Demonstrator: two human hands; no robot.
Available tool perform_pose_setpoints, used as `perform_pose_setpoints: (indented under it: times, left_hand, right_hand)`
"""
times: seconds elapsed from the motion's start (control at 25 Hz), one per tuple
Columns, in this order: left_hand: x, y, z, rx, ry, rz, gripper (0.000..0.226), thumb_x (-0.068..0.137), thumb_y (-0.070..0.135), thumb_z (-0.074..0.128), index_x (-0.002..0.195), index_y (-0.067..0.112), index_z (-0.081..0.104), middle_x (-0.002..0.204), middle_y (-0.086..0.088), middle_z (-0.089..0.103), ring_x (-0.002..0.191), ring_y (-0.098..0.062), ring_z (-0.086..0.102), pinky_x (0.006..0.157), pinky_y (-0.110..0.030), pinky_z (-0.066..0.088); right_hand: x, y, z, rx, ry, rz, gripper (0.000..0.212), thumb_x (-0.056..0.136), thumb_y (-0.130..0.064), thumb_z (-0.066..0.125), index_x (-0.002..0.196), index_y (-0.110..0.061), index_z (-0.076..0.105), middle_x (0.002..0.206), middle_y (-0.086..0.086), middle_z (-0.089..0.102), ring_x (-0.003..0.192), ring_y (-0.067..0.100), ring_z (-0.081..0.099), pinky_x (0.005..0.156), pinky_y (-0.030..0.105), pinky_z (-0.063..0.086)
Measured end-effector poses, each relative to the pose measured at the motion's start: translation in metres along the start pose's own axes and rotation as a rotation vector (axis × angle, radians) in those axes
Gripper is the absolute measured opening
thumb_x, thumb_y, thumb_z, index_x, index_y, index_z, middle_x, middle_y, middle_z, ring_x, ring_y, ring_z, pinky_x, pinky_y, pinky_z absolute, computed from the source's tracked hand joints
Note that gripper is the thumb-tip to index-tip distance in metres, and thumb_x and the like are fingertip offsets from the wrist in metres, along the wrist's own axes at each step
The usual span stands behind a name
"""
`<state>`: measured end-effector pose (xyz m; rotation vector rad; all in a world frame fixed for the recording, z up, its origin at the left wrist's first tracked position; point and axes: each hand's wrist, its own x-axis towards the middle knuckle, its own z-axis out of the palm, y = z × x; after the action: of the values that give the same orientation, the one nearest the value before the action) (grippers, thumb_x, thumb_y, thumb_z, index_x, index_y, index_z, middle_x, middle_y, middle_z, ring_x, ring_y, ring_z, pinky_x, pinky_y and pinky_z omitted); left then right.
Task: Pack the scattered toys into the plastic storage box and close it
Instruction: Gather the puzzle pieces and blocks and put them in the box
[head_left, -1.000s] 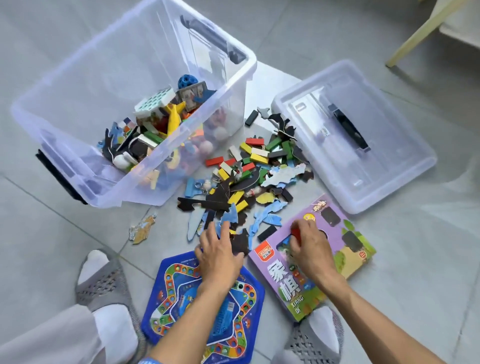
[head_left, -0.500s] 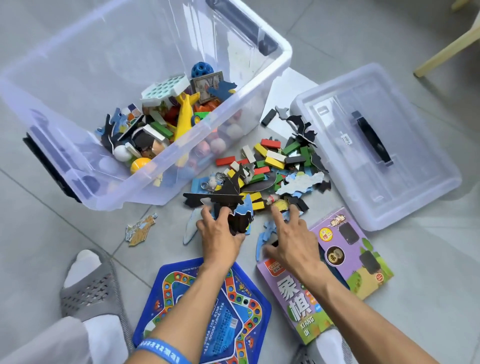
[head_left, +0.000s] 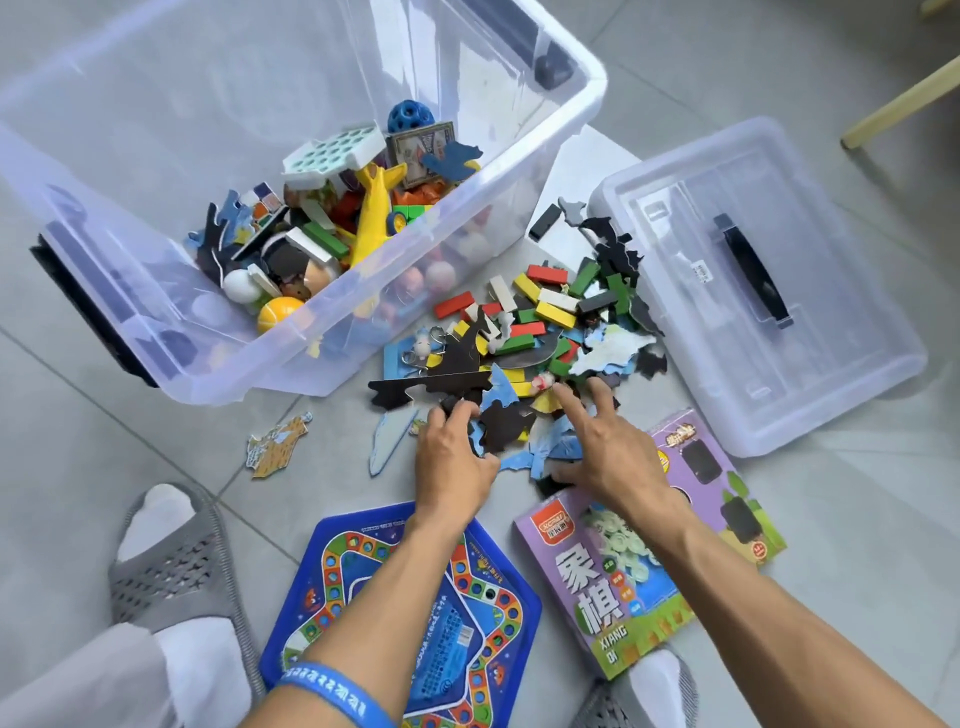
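The box stood tilted on the floor, partly filled; its lid lay apart to your right. You would judge both light, stiff and slick, best taken by the rims or handles. The blue board and purple carton lay nearest you: flat, rigid, best lifted by an edge. The pile of blocks and flat cut-outs lay between box and lid: light and loose, better scooped than pinched. Your left hand curled round dark cut-outs at the pile's near edge; your right hand lay spread, fingers raking pieces inward.
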<state>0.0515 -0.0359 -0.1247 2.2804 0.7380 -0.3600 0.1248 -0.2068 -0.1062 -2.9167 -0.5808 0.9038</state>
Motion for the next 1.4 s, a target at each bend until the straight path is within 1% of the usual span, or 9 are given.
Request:
perform_pose_setpoints:
  times: [0.12,0.28,0.36,0.52,0.64,0.8,0.96,1.28,1.4]
  left_hand:
    - [-0.007,0.003,0.005,0.016,-0.026,0.014,0.063,0.072,0.012,0.077,0.127,0.024,0.049,0.117,-0.006,0.043,0.106,-0.026,0.050,0.086,-0.030,0.045]
    - [-0.002,0.004,0.004,0.023,-0.032,-0.021,0.054,0.073,0.013,0.073,0.120,0.024,0.049,0.116,-0.005,0.043,0.102,-0.025,0.051,0.084,-0.029,0.044]
    - [-0.003,0.005,0.004,0.032,-0.010,-0.020,0.048,0.071,0.013,0.072,0.111,0.023,0.049,0.111,-0.004,0.043,0.098,-0.026,0.050,0.081,-0.030,0.043]
    - [-0.002,0.006,0.003,0.027,-0.034,-0.048,0.045,0.069,0.013,0.073,0.103,0.025,0.046,0.107,-0.003,0.041,0.094,-0.025,0.052,0.078,-0.030,0.045]
    - [-0.001,0.008,0.001,-0.022,-0.046,-0.061,0.047,0.069,0.012,0.074,0.104,0.025,0.046,0.107,-0.002,0.042,0.091,-0.024,0.052,0.073,-0.028,0.043]
    - [0.001,0.003,0.000,-0.060,-0.054,-0.061,0.055,0.069,0.010,0.073,0.114,0.027,0.047,0.111,-0.001,0.042,0.093,-0.021,0.050,0.072,-0.025,0.040]
    - [-0.004,0.000,0.004,0.128,-0.025,0.069,0.060,0.076,0.009,0.071,0.130,0.023,0.048,0.119,-0.007,0.041,0.107,-0.027,0.051,0.087,-0.032,0.048]
    - [-0.001,0.012,0.001,0.054,-0.012,-0.085,0.051,0.072,0.021,0.075,0.113,0.019,0.044,0.110,-0.011,0.050,0.099,-0.030,0.054,0.078,-0.032,0.043]
    - [0.001,0.009,-0.005,0.030,-0.019,-0.080,0.047,0.074,0.020,0.074,0.110,0.021,0.044,0.106,-0.009,0.053,0.093,-0.027,0.053,0.072,-0.028,0.037]
  right_hand:
    - [0.000,-0.008,0.000,0.017,0.034,-0.060,0.074,0.076,-0.049,0.075,0.134,-0.029,0.034,0.128,0.002,0.036,0.079,0.029,0.063,0.056,0.035,0.048]
    - [-0.008,-0.004,0.010,-0.049,0.006,-0.102,0.081,0.071,-0.042,0.078,0.134,-0.031,0.028,0.134,0.003,0.030,0.076,0.029,0.062,0.056,0.039,0.053]
    - [-0.006,-0.004,0.014,-0.096,0.036,-0.125,0.069,0.075,-0.029,0.075,0.129,-0.029,0.032,0.126,0.004,0.037,0.068,0.029,0.058,0.051,0.038,0.050]
    - [-0.005,-0.005,0.018,-0.146,0.055,-0.199,0.040,0.084,-0.029,0.068,0.114,-0.021,0.043,0.106,0.003,0.043,0.063,0.027,0.056,0.046,0.035,0.041]
    - [0.001,-0.005,0.010,-0.133,0.035,-0.227,0.045,0.083,-0.037,0.069,0.116,-0.019,0.043,0.111,0.003,0.040,0.079,0.026,0.055,0.051,0.036,0.041]
    - [0.011,-0.007,0.001,-0.150,0.009,-0.318,0.048,0.080,-0.037,0.072,0.111,-0.019,0.040,0.108,0.000,0.043,0.077,0.025,0.057,0.052,0.038,0.045]
    - [0.005,-0.009,0.001,-0.077,-0.017,-0.300,0.040,0.085,-0.034,0.064,0.116,-0.017,0.045,0.110,0.001,0.051,0.082,0.028,0.062,0.058,0.037,0.043]
    - [0.003,-0.022,0.010,-0.004,0.092,-0.121,0.035,0.087,-0.027,0.051,0.115,-0.008,0.044,0.087,0.006,0.058,0.066,0.031,0.055,0.056,0.039,0.043]
    - [0.003,-0.023,0.006,0.338,0.129,-0.063,0.020,0.086,-0.025,0.051,0.102,-0.013,0.050,0.073,0.008,0.060,0.061,0.030,0.051,0.053,0.038,0.038]
